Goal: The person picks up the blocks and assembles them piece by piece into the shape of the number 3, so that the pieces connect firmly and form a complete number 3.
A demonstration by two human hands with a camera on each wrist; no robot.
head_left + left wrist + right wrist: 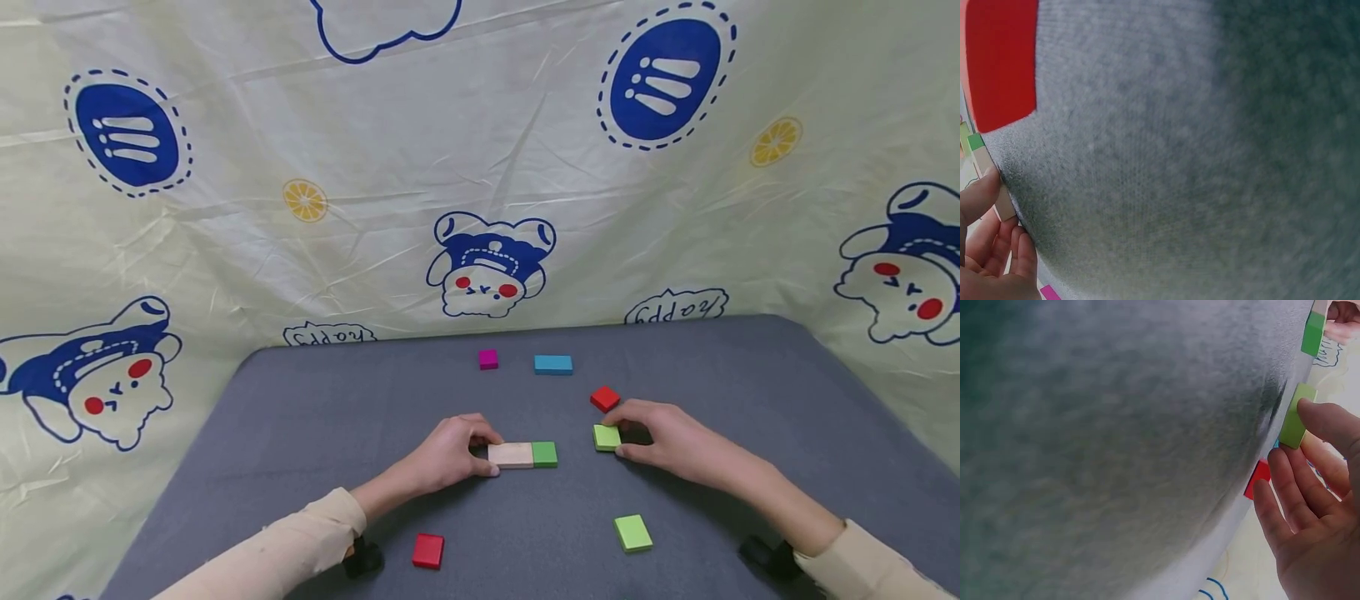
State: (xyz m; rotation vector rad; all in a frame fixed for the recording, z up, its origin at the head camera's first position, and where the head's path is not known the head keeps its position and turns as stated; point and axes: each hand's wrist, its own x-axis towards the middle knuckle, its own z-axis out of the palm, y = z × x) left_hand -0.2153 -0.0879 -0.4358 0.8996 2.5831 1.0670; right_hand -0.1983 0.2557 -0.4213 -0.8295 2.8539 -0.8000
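Observation:
My left hand [452,451] pinches the left end of a pale wooden block [512,456] between thumb and fingers. Against that block's right end lies a green square block [544,454], the two forming one row on the grey cloth. Off to the right, my right hand [663,433] pinches a lime-green square block [607,438] by its front and back edges, with a gap between it and the green one. Just behind the right fingertips sits a red block [605,398]. In the right wrist view the thumb lies on the lime-green block [1298,417].
Toward the back of the grey table [360,392] lie a magenta block [488,359] and a blue rectangular block [552,365]. Nearer the front are another red block [428,551] and another lime-green block [633,533]. A printed curtain [375,267] hangs behind the table.

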